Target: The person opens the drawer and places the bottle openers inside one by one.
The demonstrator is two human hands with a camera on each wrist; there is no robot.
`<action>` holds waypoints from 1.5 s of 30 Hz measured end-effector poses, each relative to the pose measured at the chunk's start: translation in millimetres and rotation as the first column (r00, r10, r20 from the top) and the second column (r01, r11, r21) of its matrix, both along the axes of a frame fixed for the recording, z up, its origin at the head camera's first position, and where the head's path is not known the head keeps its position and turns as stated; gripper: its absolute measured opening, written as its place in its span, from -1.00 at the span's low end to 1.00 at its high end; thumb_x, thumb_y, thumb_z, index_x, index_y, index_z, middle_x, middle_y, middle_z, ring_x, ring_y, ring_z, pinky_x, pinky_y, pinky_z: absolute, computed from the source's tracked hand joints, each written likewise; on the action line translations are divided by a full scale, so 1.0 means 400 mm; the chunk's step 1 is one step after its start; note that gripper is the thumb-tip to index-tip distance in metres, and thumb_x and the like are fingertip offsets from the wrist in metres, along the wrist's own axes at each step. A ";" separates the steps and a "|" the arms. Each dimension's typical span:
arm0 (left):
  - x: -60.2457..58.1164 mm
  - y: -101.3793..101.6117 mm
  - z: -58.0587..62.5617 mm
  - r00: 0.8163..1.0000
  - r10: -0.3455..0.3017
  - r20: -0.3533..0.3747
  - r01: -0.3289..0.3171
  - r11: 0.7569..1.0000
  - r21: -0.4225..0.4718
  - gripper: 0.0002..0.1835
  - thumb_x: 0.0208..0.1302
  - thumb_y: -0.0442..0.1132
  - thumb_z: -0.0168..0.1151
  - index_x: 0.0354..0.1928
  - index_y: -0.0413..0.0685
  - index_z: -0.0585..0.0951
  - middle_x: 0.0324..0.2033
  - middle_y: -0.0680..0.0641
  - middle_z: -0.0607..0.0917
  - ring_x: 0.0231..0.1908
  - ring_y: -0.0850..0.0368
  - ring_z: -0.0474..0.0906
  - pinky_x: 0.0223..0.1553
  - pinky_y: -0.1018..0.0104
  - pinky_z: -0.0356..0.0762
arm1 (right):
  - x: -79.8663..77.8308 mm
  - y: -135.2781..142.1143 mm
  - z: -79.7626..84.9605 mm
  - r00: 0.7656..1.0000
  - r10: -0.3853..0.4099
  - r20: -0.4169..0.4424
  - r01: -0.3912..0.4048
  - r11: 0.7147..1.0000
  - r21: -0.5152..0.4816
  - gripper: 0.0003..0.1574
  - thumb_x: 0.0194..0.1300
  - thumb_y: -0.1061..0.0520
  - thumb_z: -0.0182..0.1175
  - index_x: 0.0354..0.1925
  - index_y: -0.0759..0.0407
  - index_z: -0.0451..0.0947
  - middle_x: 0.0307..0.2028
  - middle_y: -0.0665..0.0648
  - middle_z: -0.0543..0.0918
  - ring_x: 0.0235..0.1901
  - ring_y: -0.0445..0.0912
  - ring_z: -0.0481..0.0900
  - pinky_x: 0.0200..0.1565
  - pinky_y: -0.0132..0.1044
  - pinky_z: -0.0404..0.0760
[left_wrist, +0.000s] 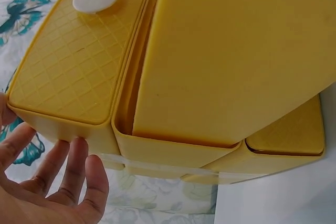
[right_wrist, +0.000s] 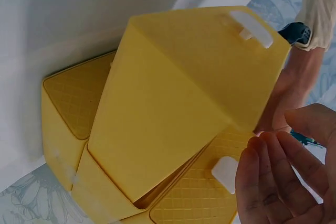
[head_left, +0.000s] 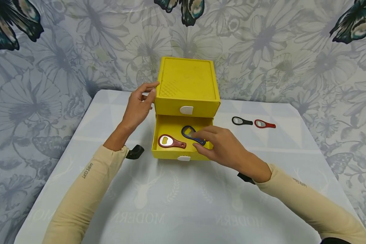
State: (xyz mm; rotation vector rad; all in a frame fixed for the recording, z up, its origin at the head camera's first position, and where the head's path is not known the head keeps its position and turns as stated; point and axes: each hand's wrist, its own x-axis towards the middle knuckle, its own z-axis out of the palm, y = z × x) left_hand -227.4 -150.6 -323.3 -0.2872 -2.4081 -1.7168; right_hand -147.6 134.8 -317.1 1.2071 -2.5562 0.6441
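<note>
A yellow drawer unit [head_left: 187, 79] stands on the table with a drawer [head_left: 170, 155] pulled out below its closed top drawer. My left hand [head_left: 139, 105] rests its fingertips against the unit's left side, fingers spread in the left wrist view. Over the pulled-out drawer, my right hand [head_left: 224, 147] reaches in from the right, its index finger across the blue bottle opener [head_left: 186, 133]. Thumb and fingers stand apart, and the right wrist view shows nothing between them. Left of the blue one, a dark red bottle opener [head_left: 171, 141] lies on the drawer floor.
On the table right of the unit lie a black bottle opener [head_left: 242, 121] and a red bottle opener [head_left: 264, 124]. A further closed drawer [left_wrist: 289, 129] sits below the pulled-out one. A flowered cloth [head_left: 262, 51] hangs behind the table.
</note>
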 end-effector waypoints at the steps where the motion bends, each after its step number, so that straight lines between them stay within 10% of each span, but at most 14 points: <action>1: 0.000 0.000 0.000 1.000 0.000 0.002 0.000 1.000 0.001 -0.57 0.58 -0.04 -0.03 0.39 0.17 0.48 0.17 -0.16 0.54 -0.14 0.09 0.52 -0.17 0.31 0.52 | 0.008 0.002 -0.001 1.000 0.008 -0.002 -0.008 1.000 -0.014 -0.69 0.19 0.12 0.45 -0.07 0.15 0.74 -0.26 0.04 0.74 -0.32 -0.15 0.62 -0.27 -0.29 0.63; 26: -0.007 -0.003 -0.001 1.000 0.012 -0.002 -0.012 1.000 -0.001 -0.57 0.58 -0.02 -0.03 0.38 0.15 0.48 0.22 -0.10 0.53 -0.13 0.06 0.48 -0.14 0.26 0.51 | 0.094 0.012 -0.087 0.991 0.124 0.048 -0.116 0.984 -0.132 -0.72 0.10 0.18 0.51 -0.17 0.13 0.73 -0.31 0.00 0.77 -0.40 -0.19 0.67 -0.28 -0.48 0.64; 45: -0.002 0.002 -0.003 1.000 0.002 -0.002 -0.002 1.000 0.015 -0.57 0.58 -0.04 -0.04 0.38 0.13 0.48 0.22 -0.10 0.53 -0.14 0.09 0.48 -0.16 0.28 0.49 | 0.115 -0.003 -0.191 0.957 -0.043 0.289 0.113 0.966 -0.231 -0.83 0.18 0.21 0.45 -0.21 0.12 0.74 -0.31 -0.03 0.78 -0.40 -0.27 0.70 -0.30 -0.45 0.68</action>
